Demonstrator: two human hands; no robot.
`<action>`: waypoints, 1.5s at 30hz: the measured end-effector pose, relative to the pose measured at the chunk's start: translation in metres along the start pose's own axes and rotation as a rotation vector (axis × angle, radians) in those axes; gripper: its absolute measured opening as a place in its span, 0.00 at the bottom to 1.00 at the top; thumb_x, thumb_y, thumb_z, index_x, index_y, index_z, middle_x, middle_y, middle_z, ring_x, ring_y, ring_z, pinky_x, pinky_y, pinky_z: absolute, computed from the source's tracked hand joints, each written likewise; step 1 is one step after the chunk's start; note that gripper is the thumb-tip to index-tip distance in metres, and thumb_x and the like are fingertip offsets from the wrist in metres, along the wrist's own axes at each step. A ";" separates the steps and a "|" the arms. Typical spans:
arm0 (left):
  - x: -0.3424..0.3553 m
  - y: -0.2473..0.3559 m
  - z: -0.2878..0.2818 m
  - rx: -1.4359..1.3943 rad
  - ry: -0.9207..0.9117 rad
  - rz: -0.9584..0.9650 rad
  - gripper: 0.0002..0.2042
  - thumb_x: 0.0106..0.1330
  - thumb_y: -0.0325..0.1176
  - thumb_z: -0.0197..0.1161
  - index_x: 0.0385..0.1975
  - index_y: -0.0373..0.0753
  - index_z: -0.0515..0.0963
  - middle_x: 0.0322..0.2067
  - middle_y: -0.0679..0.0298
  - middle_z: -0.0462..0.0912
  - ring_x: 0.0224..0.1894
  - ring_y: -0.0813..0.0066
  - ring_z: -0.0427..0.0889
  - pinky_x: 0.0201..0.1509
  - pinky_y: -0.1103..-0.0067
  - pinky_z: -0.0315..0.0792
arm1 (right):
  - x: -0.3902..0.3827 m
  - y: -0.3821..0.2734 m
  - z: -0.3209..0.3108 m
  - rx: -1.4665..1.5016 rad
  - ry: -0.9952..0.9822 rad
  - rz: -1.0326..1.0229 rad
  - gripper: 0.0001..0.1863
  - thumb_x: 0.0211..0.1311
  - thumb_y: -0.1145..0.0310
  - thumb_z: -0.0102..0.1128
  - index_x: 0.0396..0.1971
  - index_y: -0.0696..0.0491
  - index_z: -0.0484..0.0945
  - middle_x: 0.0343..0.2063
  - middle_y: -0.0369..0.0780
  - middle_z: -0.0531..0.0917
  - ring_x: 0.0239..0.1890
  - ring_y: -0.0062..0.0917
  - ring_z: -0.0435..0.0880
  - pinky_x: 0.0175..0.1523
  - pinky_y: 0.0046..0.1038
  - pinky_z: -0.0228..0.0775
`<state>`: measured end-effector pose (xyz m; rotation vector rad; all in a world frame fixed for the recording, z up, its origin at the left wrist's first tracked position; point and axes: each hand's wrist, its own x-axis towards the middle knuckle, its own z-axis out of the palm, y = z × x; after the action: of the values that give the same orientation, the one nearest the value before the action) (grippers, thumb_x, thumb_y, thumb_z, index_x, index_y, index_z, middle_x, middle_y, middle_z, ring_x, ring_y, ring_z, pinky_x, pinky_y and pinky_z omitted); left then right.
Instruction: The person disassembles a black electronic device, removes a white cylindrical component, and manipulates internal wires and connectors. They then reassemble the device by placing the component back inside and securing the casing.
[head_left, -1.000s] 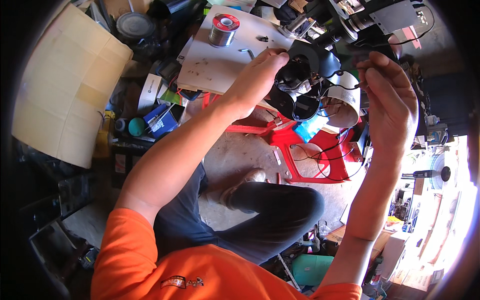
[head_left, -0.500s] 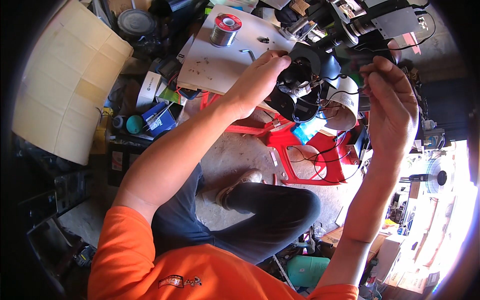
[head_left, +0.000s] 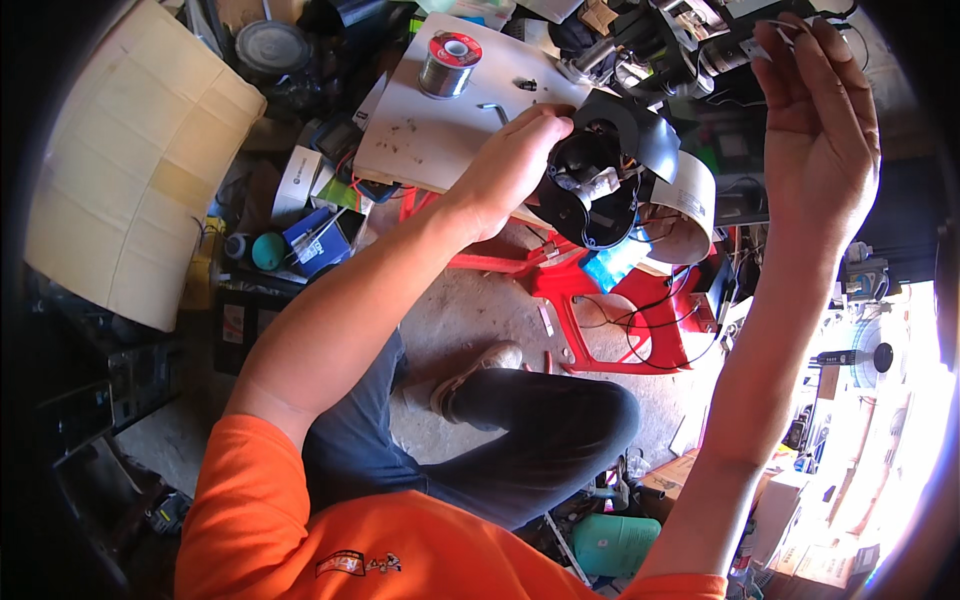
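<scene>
My left hand [head_left: 520, 160] is closed on the rim of an opened black round housing [head_left: 610, 215], holding it above the red stool. Inside the housing are a silvery part and some loose wires, too shadowed to tell apart. A white cylindrical shell [head_left: 690, 205] hangs close against its right side, with thin wires at its open end. My right hand [head_left: 825, 120] is raised at the upper right, apart from the housing. Its fingertips are drawn together around something thin and whitish that I cannot make out.
A white board [head_left: 400, 150] carries a solder spool [head_left: 450, 68], a hex key [head_left: 494, 110] and a small black part. Behind the housing stands a black stand [head_left: 690, 60] with a cylinder. Below is a red plastic stool [head_left: 600, 330] with a looped black cable. Cardboard [head_left: 150, 160] leans at left.
My right hand has moved up and away from the housing, toward the upper right. My left hand keeps its hold, and the housing has tilted slightly, showing more of its inside.
</scene>
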<state>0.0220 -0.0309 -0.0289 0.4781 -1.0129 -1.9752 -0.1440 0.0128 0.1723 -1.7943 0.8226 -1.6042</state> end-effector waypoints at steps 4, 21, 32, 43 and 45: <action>0.001 -0.002 -0.008 0.021 0.009 0.045 0.19 0.72 0.42 0.46 0.55 0.39 0.74 0.43 0.64 0.82 0.43 0.79 0.83 0.44 0.76 0.80 | -0.023 0.021 0.024 -0.124 0.160 0.033 0.11 0.61 0.81 0.61 0.44 0.63 0.80 0.37 0.43 0.85 0.34 0.19 0.83 0.40 0.18 0.73; -0.006 0.005 0.009 0.117 0.029 0.093 0.23 0.72 0.39 0.59 0.59 0.30 0.68 0.53 0.57 0.76 0.53 0.76 0.76 0.59 0.79 0.70 | -0.112 0.036 0.005 -0.646 0.268 0.373 0.10 0.63 0.76 0.62 0.43 0.62 0.81 0.30 0.37 0.85 0.27 0.11 0.79 0.30 0.15 0.72; -0.003 0.002 0.005 0.196 0.023 0.144 0.22 0.71 0.39 0.61 0.57 0.31 0.71 0.50 0.60 0.78 0.52 0.77 0.76 0.59 0.80 0.70 | -0.110 0.063 -0.011 -0.448 0.369 0.573 0.21 0.72 0.59 0.55 0.55 0.60 0.77 0.46 0.43 0.82 0.45 0.20 0.81 0.50 0.21 0.74; -0.001 -0.003 0.009 0.170 0.043 0.230 0.19 0.72 0.39 0.59 0.53 0.30 0.74 0.43 0.59 0.82 0.44 0.79 0.78 0.50 0.82 0.72 | -0.080 0.059 0.005 -0.804 0.103 0.604 0.47 0.46 0.38 0.71 0.54 0.66 0.74 0.33 0.46 0.84 0.34 0.25 0.83 0.43 0.25 0.74; 0.001 -0.004 0.011 0.146 0.070 0.234 0.19 0.72 0.40 0.57 0.53 0.29 0.74 0.42 0.60 0.82 0.43 0.80 0.78 0.48 0.82 0.72 | -0.081 0.058 0.011 -0.814 0.149 0.589 0.43 0.46 0.46 0.71 0.54 0.67 0.74 0.33 0.46 0.85 0.35 0.23 0.83 0.43 0.23 0.75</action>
<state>0.0124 -0.0250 -0.0258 0.4812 -1.1208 -1.6746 -0.1436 0.0386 0.0751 -1.6551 2.0656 -1.0718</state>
